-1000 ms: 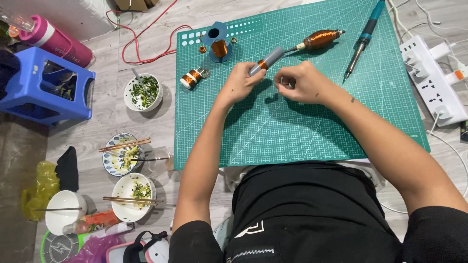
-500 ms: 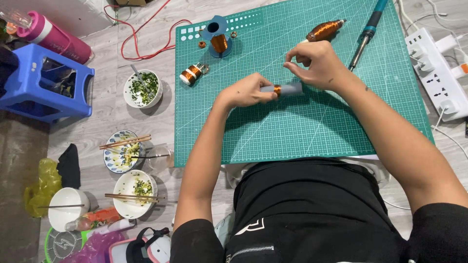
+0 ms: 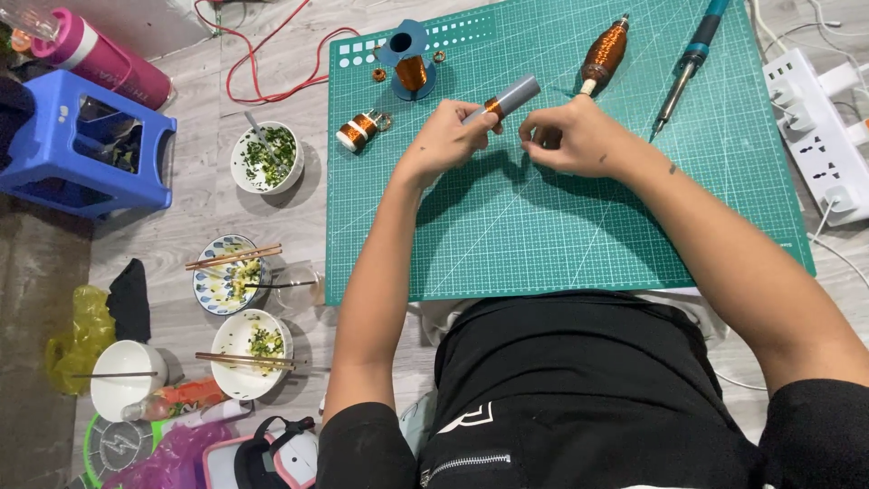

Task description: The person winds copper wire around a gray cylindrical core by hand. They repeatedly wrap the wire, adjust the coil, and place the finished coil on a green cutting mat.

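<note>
A grey wood-look floor [image 3: 172, 235] carries everything, and on it lies a large green cutting mat [image 3: 561, 226] that fills the upper right of the view. Left of the mat's left edge stands a blue plastic stool [image 3: 86, 145], with a pink bottle [image 3: 104, 59] lying beyond it near the far left corner of the floor. A white power strip [image 3: 815, 127] runs along the mat's right edge. Near the mat's near left corner sit three bowls: one with chopped greens [image 3: 265, 158], a patterned bowl [image 3: 226, 274] with chopsticks across it, and a white bowl [image 3: 252, 342] also crossed by chopsticks. A red cable [image 3: 272, 86] loops past the mat's far left corner. On the mat near its far edge lie a soldering iron [image 3: 692, 59], a large copper wire spool [image 3: 605, 54] and a blue stand [image 3: 409, 56] holding a copper coil. Over the mat's middle, the left hand [image 3: 448, 136] has its grip clamped on a short grey tube [image 3: 509, 97] wound with copper wire, tilted up to the right. The right hand [image 3: 570, 136] is just beside it, its fingertips [image 3: 532, 136] pinched together; whether a wire runs between them cannot be told
</note>
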